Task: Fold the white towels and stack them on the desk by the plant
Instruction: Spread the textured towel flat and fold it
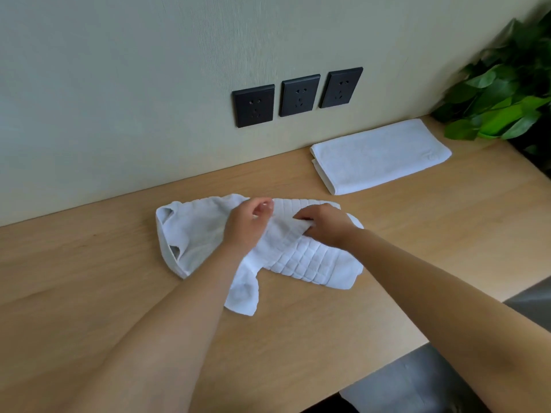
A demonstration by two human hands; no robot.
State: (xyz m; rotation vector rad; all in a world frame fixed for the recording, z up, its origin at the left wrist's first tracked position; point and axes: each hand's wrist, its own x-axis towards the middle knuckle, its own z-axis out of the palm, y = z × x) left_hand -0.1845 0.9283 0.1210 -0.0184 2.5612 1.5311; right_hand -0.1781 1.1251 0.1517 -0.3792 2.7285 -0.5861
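Observation:
A crumpled white towel (310,260) with a ribbed grid pattern lies in the middle of the wooden desk (89,278). My left hand (249,223) pinches a fold of it near its top edge. My right hand (326,223) grips the cloth just to the right, fingers curled into it. A neatly folded white towel (380,156) lies flat at the back right against the wall, beside the green plant (504,93).
Three black wall sockets (299,95) sit on the pale wall above the desk. The desk's front edge runs diagonally at the lower right, with grey floor (417,383) beyond it. The plant's leaves overhang the desk's far right corner.

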